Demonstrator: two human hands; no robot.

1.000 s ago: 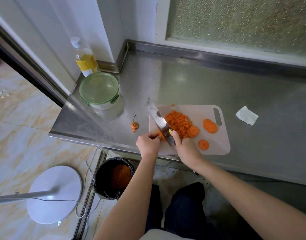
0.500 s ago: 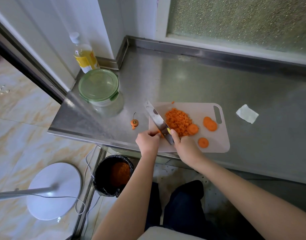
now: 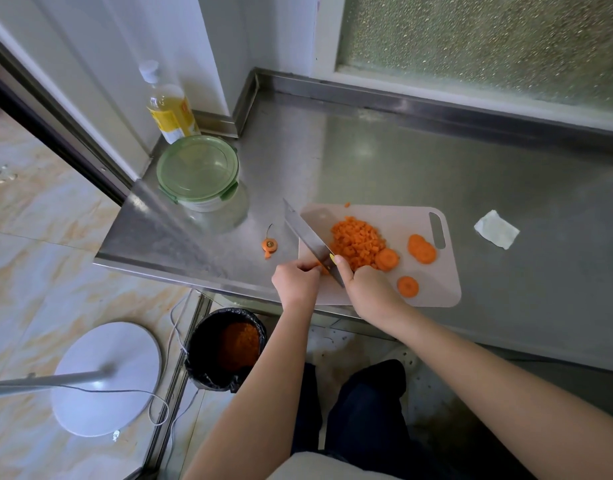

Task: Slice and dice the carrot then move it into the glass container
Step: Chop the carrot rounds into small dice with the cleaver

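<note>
Nearest, a carrot piece [image 3: 321, 269] is pinched by the left hand [image 3: 296, 282], the knife [image 3: 310, 235] gripped in the right hand [image 3: 365, 289]: dicing is judged under way. Beyond, diced carrot [image 3: 358, 240] is heaped on the board [image 3: 402, 216]; uncut slices [image 3: 422, 249] are due next. Far left, the glass container [image 3: 198, 171] is lidded.

- The knife [image 3: 310, 233] handle hides inside the right hand [image 3: 367, 289].
- The carrot piece [image 3: 321, 269] under the left hand [image 3: 294, 282] barely shows (an orange sliver).
- The bottle [image 3: 170, 109] label is unreadable.
</note>
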